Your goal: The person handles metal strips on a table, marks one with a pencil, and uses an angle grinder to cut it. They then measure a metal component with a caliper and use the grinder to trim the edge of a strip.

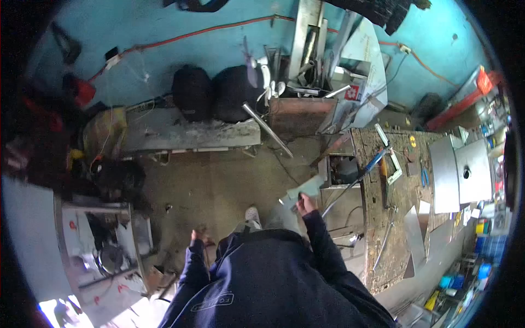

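Note:
My right hand (307, 204) is closed on the near edge of a flat, pale grey-green sheet piece (310, 187), held out over the floor left of the workbench. The exact material of the piece is hard to make out. My left hand (201, 235) hangs low beside my body on the left, slightly blurred, its fingers loosely apart and nothing visible in them. A white shoe (252, 216) shows on the floor between my hands.
A worn wooden workbench (377, 229) stands on my right, bearing a metal square (395, 168), blue-handled pliers (425, 176) and a sheet-metal box (473, 172). A low bench (191, 135) runs along the blue wall. A metal tube (268, 130) leans there. An open metal cabinet (68, 229) stands left.

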